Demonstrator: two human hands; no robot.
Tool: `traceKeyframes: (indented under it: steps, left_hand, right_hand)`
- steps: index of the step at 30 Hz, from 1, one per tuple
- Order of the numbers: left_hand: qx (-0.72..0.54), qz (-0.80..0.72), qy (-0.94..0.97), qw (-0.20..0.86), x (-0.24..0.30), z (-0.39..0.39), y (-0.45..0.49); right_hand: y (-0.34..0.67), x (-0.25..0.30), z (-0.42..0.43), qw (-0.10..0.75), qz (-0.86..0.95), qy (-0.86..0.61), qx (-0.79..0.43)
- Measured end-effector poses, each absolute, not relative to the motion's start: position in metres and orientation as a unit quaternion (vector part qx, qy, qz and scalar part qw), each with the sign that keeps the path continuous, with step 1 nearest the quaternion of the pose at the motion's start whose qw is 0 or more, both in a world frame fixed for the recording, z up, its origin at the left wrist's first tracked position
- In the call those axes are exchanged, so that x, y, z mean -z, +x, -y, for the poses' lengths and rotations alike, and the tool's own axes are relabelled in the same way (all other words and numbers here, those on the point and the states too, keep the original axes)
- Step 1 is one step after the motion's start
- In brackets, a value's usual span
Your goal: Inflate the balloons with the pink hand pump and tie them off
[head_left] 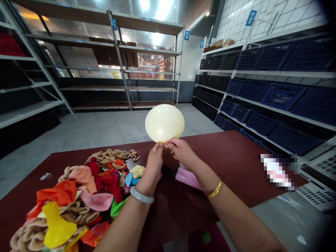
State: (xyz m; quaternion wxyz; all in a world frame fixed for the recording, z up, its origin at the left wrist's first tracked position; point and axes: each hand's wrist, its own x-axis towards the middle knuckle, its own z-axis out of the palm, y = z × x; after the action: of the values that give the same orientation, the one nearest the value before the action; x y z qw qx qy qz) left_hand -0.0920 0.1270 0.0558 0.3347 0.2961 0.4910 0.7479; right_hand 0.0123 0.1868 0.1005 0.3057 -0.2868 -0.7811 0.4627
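A pale yellow inflated balloon (165,123) stands above the table, its neck pointing down toward my fingers. My left hand (156,159) is closed in a pinch at the balloon's neck. On the other side of the neck, my right hand (181,150) has its thumb and finger pressed together there too. A short beige-pink bit shows between the two hands; I cannot tell whether it is the neck's end or a piece of cord. Below my right hand lies a pink cylinder (187,178), partly hidden by the forearm.
A pile of flat balloons (97,201) in many colours, mixed with beige twisted cord (115,155), covers the left of the dark red table (225,164). Shelves with blue crates (283,96) line the right; shelving (123,70) stands behind. A blurred item (277,171) lies at right.
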Motion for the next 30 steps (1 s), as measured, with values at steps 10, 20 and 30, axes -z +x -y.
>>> traceKeyframes:
  steps: [10,20,30]
  left_hand:
    - [-0.586,-0.678,0.432,0.102,-0.064,-0.117,-0.097]
    - [-0.671,-0.624,0.356,0.182,-0.058,-0.125,-0.099]
    - [-0.576,-0.679,0.441,0.11,-0.056,-0.124,-0.109]
  right_hand:
    - [0.019,-0.113,-0.187,0.19,0.729,-0.254,-0.606]
    - [0.012,-0.094,-0.186,0.296,0.793,-0.232,-0.48]
    - [0.023,-0.092,-0.184,0.425,0.858,-0.227,-0.177]
